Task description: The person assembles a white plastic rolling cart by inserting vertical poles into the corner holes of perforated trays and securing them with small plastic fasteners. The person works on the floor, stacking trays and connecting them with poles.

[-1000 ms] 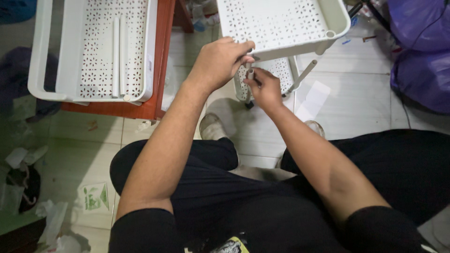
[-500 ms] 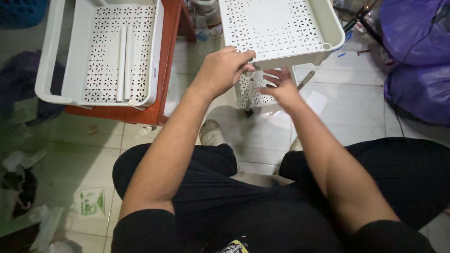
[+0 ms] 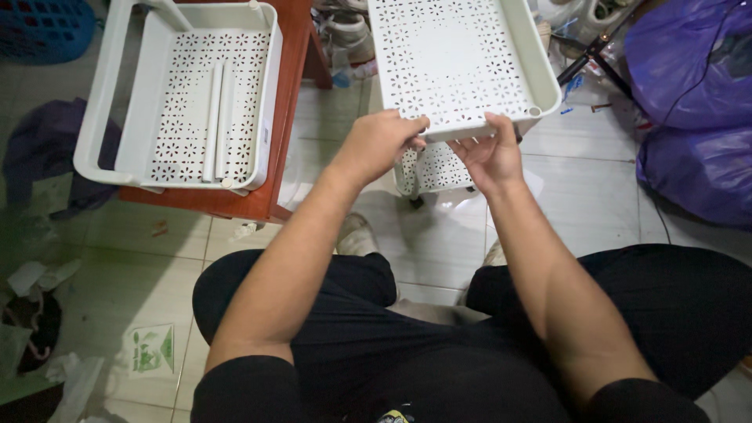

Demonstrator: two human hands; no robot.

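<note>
A white perforated plastic tray (image 3: pixel 540 70) with flower-shaped holes sits on top of a small rack in front of me. My left hand (image 3: pixel 381 142) grips the tray's near rim at its left part. My right hand (image 3: pixel 492 153) holds the same rim further right, fingers curled up over the edge. Below the tray a lower white perforated shelf (image 3: pixel 432 168) of the rack shows between my hands. My legs in black trousers are bent on the tiled floor.
A second white perforated tray (image 3: pixel 110 102) with two white tubes (image 3: pixel 218 117) in it rests on a red-brown wooden table (image 3: pixel 291 94) at the left. Purple plastic bags (image 3: pixel 693 110) lie at the right. Paper scraps and wrappers (image 3: pixel 47 329) litter the floor at lower left.
Both hands rose from the lower shelf to the upper tray's near rim. My right hand, earlier under the tray by the lower part, now grips the rim.
</note>
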